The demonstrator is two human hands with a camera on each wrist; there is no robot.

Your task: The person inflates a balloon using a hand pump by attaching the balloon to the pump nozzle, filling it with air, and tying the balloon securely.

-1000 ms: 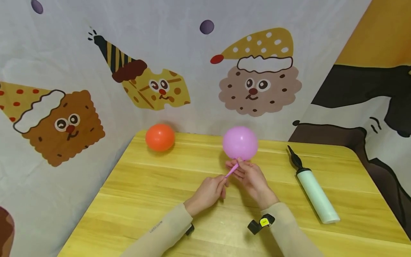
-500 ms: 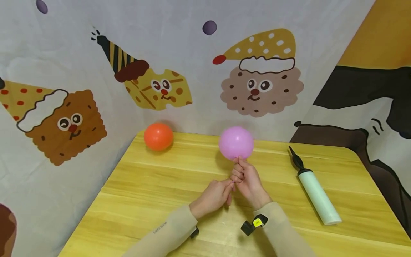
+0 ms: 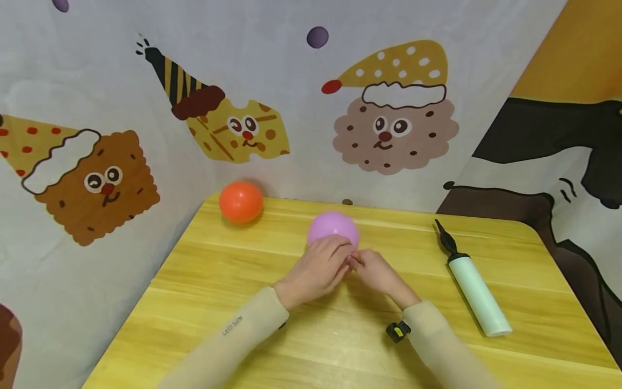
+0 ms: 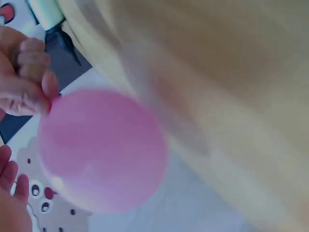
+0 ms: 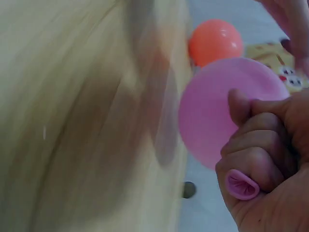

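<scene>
My right hand (image 3: 378, 271) grips the neck of an inflated pink balloon (image 3: 330, 227). In the right wrist view its fingers curl round the neck, with the thumb and index pinching at the balloon's base, and the rolled mouth (image 5: 242, 184) sticks out below the little finger. My left hand (image 3: 315, 271) is beside the balloon and overlaps its near side in the head view. The left wrist view shows that hand's fingers (image 4: 8, 171) fairly straight, apart from the balloon (image 4: 104, 150) and holding nothing.
An inflated orange-red balloon (image 3: 241, 202) rests at the table's back left corner. To the right lies a pale green hand pump (image 3: 478, 294) with a black nozzle. A cartoon-printed cloth (image 3: 301, 178) hangs behind the wooden table (image 3: 218, 259).
The left hand has let go of the balloon's neck end and moved up beside the balloon. The right hand has closed round the neck. The pink balloon has shifted left and nearer.
</scene>
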